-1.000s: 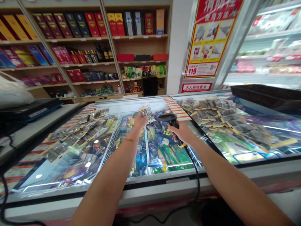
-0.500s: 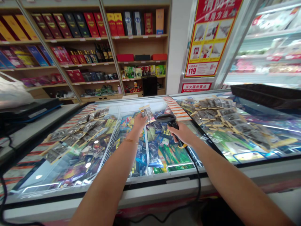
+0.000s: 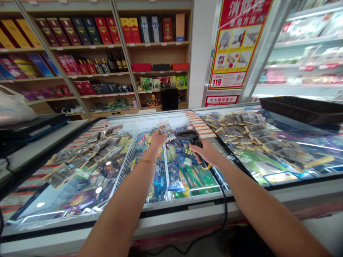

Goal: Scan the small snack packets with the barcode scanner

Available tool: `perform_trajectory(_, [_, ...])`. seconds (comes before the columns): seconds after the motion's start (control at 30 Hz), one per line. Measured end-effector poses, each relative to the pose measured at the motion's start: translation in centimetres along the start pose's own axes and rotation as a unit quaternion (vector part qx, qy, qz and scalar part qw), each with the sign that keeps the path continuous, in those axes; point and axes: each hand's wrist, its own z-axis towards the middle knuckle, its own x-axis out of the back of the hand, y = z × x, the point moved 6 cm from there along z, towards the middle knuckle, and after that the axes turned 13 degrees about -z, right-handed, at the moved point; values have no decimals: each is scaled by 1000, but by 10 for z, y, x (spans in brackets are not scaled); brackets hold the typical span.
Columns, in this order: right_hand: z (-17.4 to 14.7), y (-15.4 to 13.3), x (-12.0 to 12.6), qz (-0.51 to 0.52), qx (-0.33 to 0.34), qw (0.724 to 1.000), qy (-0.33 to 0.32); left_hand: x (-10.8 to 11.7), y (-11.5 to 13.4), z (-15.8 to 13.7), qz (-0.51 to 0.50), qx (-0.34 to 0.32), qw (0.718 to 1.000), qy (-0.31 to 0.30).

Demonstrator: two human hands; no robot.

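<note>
My left hand point(image 3: 158, 138) grips a small flat packet point(image 3: 166, 131) by its near edge, holding it over the open middle of the chest freezer point(image 3: 171, 210). A black barcode scanner point(image 3: 189, 135) is in my right hand point(image 3: 205, 151), its fingers wrapped round the handle. The scanner's head points left toward the packet, a short gap apart from it. Below both hands lie colourful wrapped packages point(image 3: 175, 175) in white wire baskets. From the scanner a black cable point(image 3: 223, 200) hangs over the freezer's front edge.
Similar packets are spread on the glass at the left point(image 3: 91, 151) and in a heap point(image 3: 249, 128) at the right. A dark tray point(image 3: 302, 109) stands on the right rear. Behind are shelves point(image 3: 158, 44) of boxes and bottles. A white bag point(image 3: 14, 107) sits on the left counter.
The view has shifted very slightly. Both hands keep their hold on the packet and the scanner, with almost no movement relative to the freezer.
</note>
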Motion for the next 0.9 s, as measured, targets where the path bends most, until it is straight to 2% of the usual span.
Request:
perform_trajectory(0.47, [4,1,1,48,-11,999,7,0,2,1,29,0,1000,5])
perform_trajectory(0.67, [2,4,25,106,-42,992,53,-7,13,-5,124,-1,991,57])
perform_trajectory(0.8, [-17,18,63,76,-37,993,88,-35,21,-14,48,18,996,74])
perform_trajectory(0.9, [-38,35,101,54,-51,989,126,-81,21,-20,-6,33,999,16])
